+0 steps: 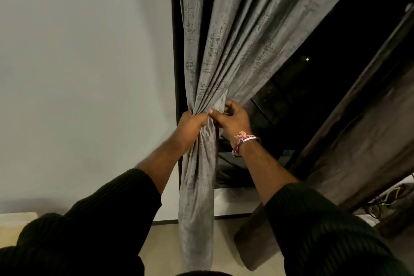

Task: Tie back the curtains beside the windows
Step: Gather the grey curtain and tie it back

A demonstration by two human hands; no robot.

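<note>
Here, gathered curtain (224, 56) bunched between both gripping hands (212, 119).

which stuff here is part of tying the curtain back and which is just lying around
Part of the job:
grey curtain
left hand, gripping the gathered folds
right hand, pinching the fabric
window

Just lying about:
loose wires
brown curtain

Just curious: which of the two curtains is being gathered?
The lighter grey curtain by the white wall; both hands bunch it. The darker brown curtain hangs untouched.
</note>
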